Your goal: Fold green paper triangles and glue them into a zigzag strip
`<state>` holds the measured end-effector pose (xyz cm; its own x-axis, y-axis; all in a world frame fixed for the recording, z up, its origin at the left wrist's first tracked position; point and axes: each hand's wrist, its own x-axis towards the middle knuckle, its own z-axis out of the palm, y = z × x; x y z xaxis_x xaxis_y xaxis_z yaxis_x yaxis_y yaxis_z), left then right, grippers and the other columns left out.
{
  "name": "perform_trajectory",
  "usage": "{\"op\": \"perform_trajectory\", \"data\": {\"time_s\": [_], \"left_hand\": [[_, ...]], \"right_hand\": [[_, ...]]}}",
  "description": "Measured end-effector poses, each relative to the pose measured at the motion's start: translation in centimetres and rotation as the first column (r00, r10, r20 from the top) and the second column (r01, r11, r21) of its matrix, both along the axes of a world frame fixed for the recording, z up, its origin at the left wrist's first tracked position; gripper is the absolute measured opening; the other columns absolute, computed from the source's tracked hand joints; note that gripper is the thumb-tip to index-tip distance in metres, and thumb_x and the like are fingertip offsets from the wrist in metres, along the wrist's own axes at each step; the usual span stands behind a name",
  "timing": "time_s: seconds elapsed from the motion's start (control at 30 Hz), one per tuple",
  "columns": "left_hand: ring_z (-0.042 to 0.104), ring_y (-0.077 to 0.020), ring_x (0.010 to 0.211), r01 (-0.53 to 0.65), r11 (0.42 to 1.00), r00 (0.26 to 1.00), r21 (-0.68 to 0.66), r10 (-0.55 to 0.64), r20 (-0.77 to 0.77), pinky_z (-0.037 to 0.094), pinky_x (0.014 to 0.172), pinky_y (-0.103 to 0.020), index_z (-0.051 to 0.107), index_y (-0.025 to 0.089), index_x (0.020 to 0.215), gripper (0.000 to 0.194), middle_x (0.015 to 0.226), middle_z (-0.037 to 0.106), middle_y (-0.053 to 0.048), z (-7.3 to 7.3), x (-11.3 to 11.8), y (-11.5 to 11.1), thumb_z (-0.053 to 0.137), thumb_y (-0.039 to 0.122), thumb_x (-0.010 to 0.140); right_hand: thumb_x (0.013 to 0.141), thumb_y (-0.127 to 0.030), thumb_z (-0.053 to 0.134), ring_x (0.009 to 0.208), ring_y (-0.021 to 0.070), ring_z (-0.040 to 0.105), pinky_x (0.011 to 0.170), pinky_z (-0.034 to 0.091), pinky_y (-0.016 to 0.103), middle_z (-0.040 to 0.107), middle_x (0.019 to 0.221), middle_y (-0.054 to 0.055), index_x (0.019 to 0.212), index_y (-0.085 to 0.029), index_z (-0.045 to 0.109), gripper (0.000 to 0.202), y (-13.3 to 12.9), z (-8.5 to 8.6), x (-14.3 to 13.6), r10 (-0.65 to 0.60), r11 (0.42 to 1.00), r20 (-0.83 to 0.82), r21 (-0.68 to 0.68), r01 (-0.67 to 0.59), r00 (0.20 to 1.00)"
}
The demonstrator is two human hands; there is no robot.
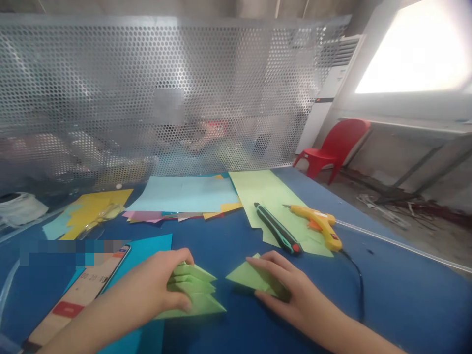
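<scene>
Shapes behind the perforated screen (228,64) across the top are too blurred to make out. At lower left, a pixelated patch and the left forearm (114,307) hide parts of the phone (68,309). At bottom centre, the left hand (171,282) pinches layered green folded paper (199,300), most fingers hidden. Just right, the right hand (289,282), slanting in from lower right, grips a green paper triangle (249,276), partly covering it.

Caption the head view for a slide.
Left hand holds layered green paper folds, right hand another folded green piece; yellow glue gun lies beyond.
</scene>
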<state>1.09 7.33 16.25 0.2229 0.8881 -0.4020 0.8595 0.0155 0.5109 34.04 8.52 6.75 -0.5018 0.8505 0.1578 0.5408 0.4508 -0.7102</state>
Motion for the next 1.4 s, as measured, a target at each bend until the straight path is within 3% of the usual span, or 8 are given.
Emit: {"op": "perform_trajectory", "data": {"time_s": [0.2,0.4,0.63,0.8,0.93,1.03,1.23,1.4], "left_hand": [[0.066,-0.0236,0.104,0.051,0.987,0.999,-0.152,-0.048,0.02,0.05,0.085,-0.034,0.068,0.029,0.112,0.034,0.111,0.07,0.0,-0.5,-1.9,1.2,0.075,0.049,0.085],[0.066,-0.022,0.1,0.101,0.964,0.994,-0.244,-0.09,0.057,0.054,0.093,-0.044,0.069,0.023,0.107,0.025,0.112,0.071,-0.002,-1.1,-2.0,1.4,0.079,0.033,0.088],[0.065,-0.0203,0.092,0.149,0.976,0.987,-0.159,-0.157,-0.041,0.048,0.08,-0.035,0.066,0.026,0.102,0.01,0.105,0.07,0.001,-0.9,-1.3,0.4,0.064,0.028,0.093],[0.068,-0.0178,0.091,0.162,0.981,0.979,-0.106,-0.173,-0.107,0.044,0.072,-0.028,0.067,0.033,0.105,0.025,0.105,0.073,0.004,-1.2,-1.0,0.2,0.056,0.015,0.092],[0.067,-0.0157,0.08,0.044,0.999,0.964,0.029,-0.035,-0.264,0.05,0.068,-0.028,0.065,0.026,0.128,0.026,0.102,0.073,0.0,-0.2,-1.0,0.4,0.052,0.022,0.106],[0.061,-0.014,0.067,-0.033,0.991,0.915,0.133,0.084,-0.395,0.052,0.065,-0.03,0.065,0.019,0.124,0.02,0.089,0.068,0.002,1.0,-0.8,1.0,0.055,0.028,0.11],[0.073,-0.0214,0.107,-0.004,0.988,0.922,0.154,0.063,-0.381,0.064,0.093,-0.043,0.066,0.02,0.13,0.026,0.126,0.072,-0.006,-0.9,-0.7,2.3,0.066,0.023,0.105],[0.049,-0.0326,0.151,0.021,0.971,0.938,0.237,0.063,-0.34,0.048,0.121,-0.052,0.056,0.021,0.148,0.041,0.17,0.041,-0.015,-0.5,0.1,1.4,0.058,0.026,0.107]], "right_hand": [[0.104,-0.044,0.062,0.098,0.0185,0.072,0.089,0.063,0.029,0.066,0.127,0.009,0.146,-0.031,0.067,0.045,0.3,0.2,-0.3,-0.002,1.0,0.018,-0.018,0.002,1.0],[0.1,-0.04,0.064,0.105,0.0211,0.074,0.095,0.063,0.032,0.067,0.125,0.01,0.141,-0.028,0.072,0.043,0.2,0.6,-0.7,-0.016,1.0,0.032,-0.014,0.017,0.999],[0.102,-0.04,0.061,0.107,0.0206,0.073,0.1,0.06,0.032,0.066,0.125,0.01,0.145,-0.029,0.069,0.045,0.1,0.5,-0.8,0.0,1.0,0.048,-0.018,0.001,0.999],[0.102,-0.042,0.065,0.103,0.0194,0.072,0.098,0.06,0.029,0.065,0.123,0.008,0.147,-0.032,0.068,0.046,0.2,0.4,-0.7,0.033,0.998,0.065,-0.063,-0.029,0.997],[0.102,-0.045,0.068,0.102,0.0191,0.072,0.098,0.06,0.03,0.064,0.125,0.007,0.152,-0.035,0.064,0.051,0.0,0.9,-0.8,0.045,0.993,0.09,-0.113,-0.035,0.995],[0.105,-0.053,0.062,0.108,0.0216,0.073,0.105,0.059,0.035,0.064,0.13,0.009,0.158,-0.037,0.058,0.055,-0.4,1.0,-0.6,0.054,0.989,0.115,-0.143,-0.037,0.992],[0.113,-0.06,0.039,0.124,0.027,0.07,0.108,0.058,0.041,0.061,0.142,0.013,0.167,-0.036,0.042,0.059,-0.7,0.6,-0.3,0.105,0.992,0.158,-0.088,-0.092,0.982],[0.117,-0.051,0.025,0.09,0.0208,0.069,0.085,0.061,0.033,0.066,0.106,0.008,0.119,-0.025,0.063,0.046,-0.5,1.7,-1.3,0.101,0.995,0.146,-0.04,-0.096,0.984]]}}
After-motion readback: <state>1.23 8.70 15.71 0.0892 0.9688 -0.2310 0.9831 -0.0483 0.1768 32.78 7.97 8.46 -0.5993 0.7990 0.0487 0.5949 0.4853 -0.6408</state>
